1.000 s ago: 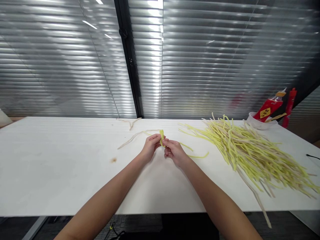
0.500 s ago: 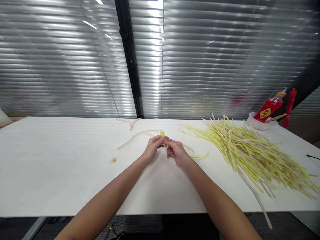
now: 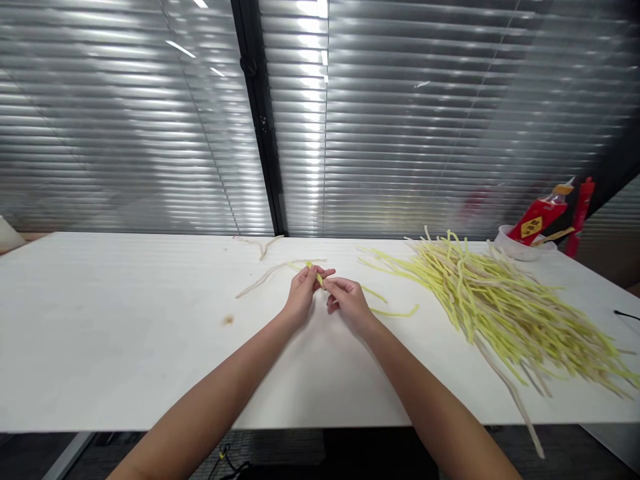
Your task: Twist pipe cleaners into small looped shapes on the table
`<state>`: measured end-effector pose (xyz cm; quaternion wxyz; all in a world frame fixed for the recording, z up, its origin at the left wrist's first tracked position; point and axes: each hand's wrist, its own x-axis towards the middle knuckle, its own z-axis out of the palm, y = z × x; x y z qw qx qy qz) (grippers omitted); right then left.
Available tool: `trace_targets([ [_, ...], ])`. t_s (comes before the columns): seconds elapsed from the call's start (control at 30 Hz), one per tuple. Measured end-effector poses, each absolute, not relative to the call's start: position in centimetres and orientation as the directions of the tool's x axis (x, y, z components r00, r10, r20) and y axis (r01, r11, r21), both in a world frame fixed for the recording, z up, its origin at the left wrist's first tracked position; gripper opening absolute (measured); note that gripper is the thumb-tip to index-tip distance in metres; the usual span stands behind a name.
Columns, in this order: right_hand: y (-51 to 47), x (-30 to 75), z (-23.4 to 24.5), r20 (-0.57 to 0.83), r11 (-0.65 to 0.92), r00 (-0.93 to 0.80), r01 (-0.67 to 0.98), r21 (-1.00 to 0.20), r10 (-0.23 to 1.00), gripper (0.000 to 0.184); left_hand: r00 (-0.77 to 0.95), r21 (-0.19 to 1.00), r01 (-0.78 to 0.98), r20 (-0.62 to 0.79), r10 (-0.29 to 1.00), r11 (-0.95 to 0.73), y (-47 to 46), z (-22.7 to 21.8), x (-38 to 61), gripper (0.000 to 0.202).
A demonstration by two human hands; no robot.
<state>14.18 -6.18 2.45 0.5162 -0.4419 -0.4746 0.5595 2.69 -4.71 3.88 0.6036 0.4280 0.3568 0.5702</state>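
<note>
Both my hands meet over the middle of the white table [image 3: 125, 333]. My left hand [image 3: 303, 293] and my right hand [image 3: 347, 301] each pinch the same yellow fuzzy stem [image 3: 319, 277], which shows as a short bent piece between the fingertips. Its loose end [image 3: 395, 312] trails to the right on the table. A beige stem [image 3: 273, 272] lies just behind my left hand. A large heap of yellow and beige stems [image 3: 500, 310] spreads over the right part of the table, well clear of my right hand.
A white bowl [image 3: 520, 248] with a red packet [image 3: 537, 219] and a red bottle [image 3: 580, 203] stands at the far right. Another beige stem [image 3: 263, 245] lies near the window blinds. A small brown spot [image 3: 228, 321] marks the table. A black cable end [image 3: 625, 313] sits at the right edge.
The yellow loop that stood upright between my fingers has been pressed down and flattened. Both hands stay together in the same place.
</note>
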Motion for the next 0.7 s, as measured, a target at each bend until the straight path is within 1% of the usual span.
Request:
trace_targets([
  [0.13, -6.5, 14.0, 2.6, 0.012, -0.004, -0.106, -0.151, -0.989, 0.994, 0.038, 0.079, 0.923, -0.384, 0.058, 0.995, -0.023, -4.6, 3.7, 2.5, 0.038],
  [0.3, -6.5, 13.8, 2.3, 0.071, 0.065, -0.027, -0.181, -0.981, 0.997, 0.030, 0.081, 0.929, -0.370, 0.048, 0.996, -0.015, -4.7, 3.7, 2.8, 0.040],
  [0.4, -6.6, 13.6, 2.2, 0.097, 0.098, 0.014, -0.172, -0.980, 0.995, 0.032, 0.066, 0.932, -0.360, 0.059, 0.996, -0.031, -4.8, 3.8, 2.8, 0.040],
  [0.5, -6.8, 13.5, 2.2, 0.127, 0.127, 0.004, -0.093, -0.988, 0.992, 0.033, 0.061, 0.936, -0.347, 0.079, 0.995, -0.053, -4.8, 3.7, 2.8, 0.039],
  [0.63, -7.3, 13.4, 2.3, 0.242, 0.245, -0.056, 0.061, -0.968, 0.969, 0.027, 0.068, 0.946, -0.315, 0.098, 0.993, -0.072, -4.8, 3.2, 2.8, 0.039],
  [0.7, -7.4, 13.4, 2.4, 0.255, 0.263, -0.082, 0.099, -0.960, 0.963, 0.027, 0.061, 0.951, -0.301, 0.093, 0.994, -0.070, -4.8, 3.1, 2.9, 0.040],
])
